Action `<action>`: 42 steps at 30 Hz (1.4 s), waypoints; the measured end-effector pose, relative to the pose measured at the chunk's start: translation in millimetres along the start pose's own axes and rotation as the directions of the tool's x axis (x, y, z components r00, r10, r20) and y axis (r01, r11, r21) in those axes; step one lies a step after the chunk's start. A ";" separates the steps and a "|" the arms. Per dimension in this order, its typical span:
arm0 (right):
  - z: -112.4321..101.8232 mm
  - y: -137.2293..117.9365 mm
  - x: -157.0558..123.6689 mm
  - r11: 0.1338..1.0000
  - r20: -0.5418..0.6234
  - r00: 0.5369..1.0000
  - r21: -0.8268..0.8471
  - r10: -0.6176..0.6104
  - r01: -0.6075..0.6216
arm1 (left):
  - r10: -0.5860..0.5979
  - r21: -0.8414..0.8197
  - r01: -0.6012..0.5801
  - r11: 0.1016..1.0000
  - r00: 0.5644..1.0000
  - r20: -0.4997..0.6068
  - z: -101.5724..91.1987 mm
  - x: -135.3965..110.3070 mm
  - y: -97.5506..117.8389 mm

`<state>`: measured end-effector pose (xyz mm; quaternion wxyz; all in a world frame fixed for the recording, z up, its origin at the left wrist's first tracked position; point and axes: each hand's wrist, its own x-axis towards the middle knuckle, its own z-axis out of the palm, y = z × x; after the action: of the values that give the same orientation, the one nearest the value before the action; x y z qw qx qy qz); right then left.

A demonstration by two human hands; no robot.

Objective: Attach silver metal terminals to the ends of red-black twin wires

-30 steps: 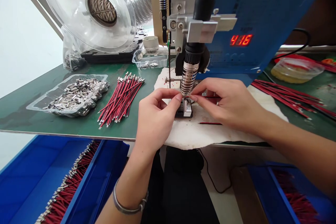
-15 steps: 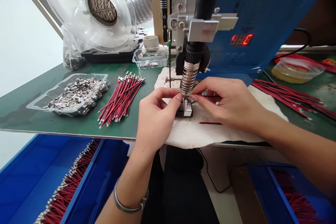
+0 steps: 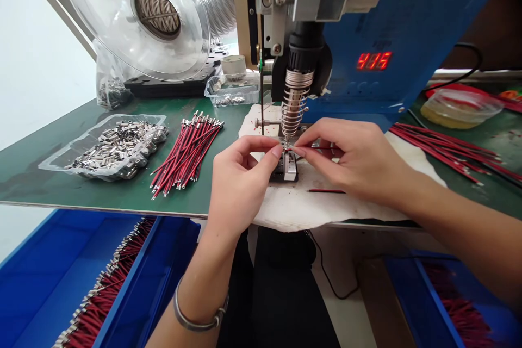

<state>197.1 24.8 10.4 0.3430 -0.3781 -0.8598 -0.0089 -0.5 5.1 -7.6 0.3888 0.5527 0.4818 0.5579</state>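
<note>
Two hands meet beneath coiled nozzle (image 3: 294, 103): right hand (image 3: 354, 160) pinches red wire (image 3: 316, 148) level, left hand (image 3: 240, 174) pinches its end, steadying it under nozzle, just over fixture block (image 3: 289, 166).

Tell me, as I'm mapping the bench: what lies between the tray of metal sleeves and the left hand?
Head view: a pile of metal-tipped red wires lies between the tray and the left hand.

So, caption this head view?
Right hand holds a red wire under the machine's spring; left hand pinches its end.
</note>
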 end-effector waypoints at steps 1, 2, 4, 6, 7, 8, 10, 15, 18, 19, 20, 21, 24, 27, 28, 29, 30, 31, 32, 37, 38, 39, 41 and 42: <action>-0.4 0.1 0.2 1.000 -0.004 1.000 -0.004 -0.011 0.011 | 0.003 -0.006 -0.003 1.000 1.000 0.005 -0.3 0.0 -0.1; -0.9 0.2 0.4 1.000 -0.008 1.000 -0.008 -0.021 0.021 | 0.007 -0.012 -0.007 1.000 1.000 0.009 -0.6 0.1 -0.3; -2.0 0.3 1.1 0.999 -0.013 0.999 -0.011 -0.031 0.031 | 0.012 -0.019 -0.012 1.000 1.000 0.012 -1.4 0.1 -0.8; -2.9 0.2 1.6 1.000 -0.016 1.000 -0.008 -0.027 0.027 | 0.014 -0.016 -0.014 1.000 1.000 0.011 -2.2 0.3 -1.4; -3.2 0.0 1.8 1.000 -0.013 1.000 -0.005 -0.022 0.022 | 0.013 -0.013 -0.013 1.000 1.000 0.013 -2.6 0.4 -1.7; -3.4 -0.2 1.9 1.000 -0.012 1.000 -0.001 -0.021 0.021 | 0.015 -0.010 -0.015 1.000 1.000 0.015 -2.9 0.5 -2.0; -3.3 -0.5 1.8 1.000 -0.015 1.000 0.001 -0.024 0.024 | 0.022 -0.012 -0.022 1.000 1.000 0.021 -3.2 0.6 -2.6; -2.2 -0.5 0.9 1.000 -0.009 1.000 0.012 -0.023 0.024 | 0.040 -0.049 -0.039 0.998 0.999 0.024 -2.3 0.3 -4.2; -2.3 -0.5 1.0 0.998 -0.014 0.999 0.028 -0.048 0.048 | 0.040 -0.056 -0.039 0.998 0.999 0.025 -1.8 0.1 -5.0; -2.5 -0.5 1.1 0.998 -0.018 0.998 0.031 -0.059 0.060 | 0.039 -0.057 -0.038 0.998 0.999 0.027 -1.7 0.1 -5.1; -2.7 -0.5 1.2 0.997 -0.023 0.997 0.035 -0.068 0.068 | 0.036 -0.059 -0.034 0.998 0.999 0.030 -1.7 0.1 -5.0; -2.9 -0.3 1.3 0.997 -0.023 0.997 0.037 -0.071 0.072 | 0.032 -0.061 -0.030 0.998 0.999 0.033 -1.8 0.1 -4.8; -3.0 0.9 1.3 0.997 -0.015 0.998 0.028 -0.067 0.068 | 0.024 -0.057 -0.022 0.998 0.999 0.034 -2.2 0.1 -3.8; -3.1 2.7 1.2 0.997 -0.007 0.997 0.012 -0.081 0.081 | 0.027 -0.040 -0.025 0.999 0.999 0.026 -2.2 -0.2 -2.9; -3.3 3.1 1.2 0.996 -0.005 0.996 0.008 -0.090 0.090 | 0.025 -0.037 -0.024 0.999 0.999 0.025 -2.2 -0.4 -2.7; -3.6 3.4 1.2 0.995 -0.004 0.995 0.005 -0.097 0.097 | 0.022 -0.038 -0.021 0.999 0.999 0.025 -2.1 -0.6 -2.6; -4.0 3.6 1.2 0.995 0.001 0.995 0.002 -0.102 0.102 | 0.020 -0.044 -0.019 0.999 0.999 0.025 -2.1 -0.8 -2.7; -4.5 3.8 1.1 0.994 0.002 0.994 -0.002 -0.105 0.105 | 0.017 -0.051 -0.015 0.999 1.000 0.025 -2.0 -0.9 -2.8; -5.0 4.0 1.0 0.994 0.005 0.994 -0.004 -0.107 0.107 | 0.015 -0.059 -0.014 0.998 1.000 0.024 -2.0 -1.1 -2.9; -4.3 5.9 1.0 0.989 -0.014 0.989 0.009 -0.148 0.148 | 0.016 -0.063 -0.014 0.998 1.000 0.025 -2.0 -1.0 -3.7; -3.7 6.3 1.0 0.988 -0.016 0.988 0.014 -0.154 0.154 | 0.015 -0.058 -0.013 0.998 1.000 0.024 -2.0 -0.9 -3.8; -3.1 6.7 1.0 0.987 -0.020 0.987 0.018 -0.157 0.157 | 0.013 -0.052 -0.012 0.999 1.000 0.023 -1.9 -0.8 -3.9; -2.4 7.1 1.0 0.986 -0.022 0.986 0.023 -0.163 0.163 | 0.011 -0.039 -0.010 0.999 1.000 0.020 -1.8 -0.6 -3.8; -2.4 7.2 0.9 0.985 -0.022 0.986 0.023 -0.168 0.168 | 0.011 -0.031 -0.010 0.999 1.000 0.019 -1.7 -0.5 -3.7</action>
<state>202.8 29.9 11.0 0.3544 -0.2998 -0.8852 -0.0310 -2.5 5.3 -11.2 0.3990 0.5543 0.4664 0.5621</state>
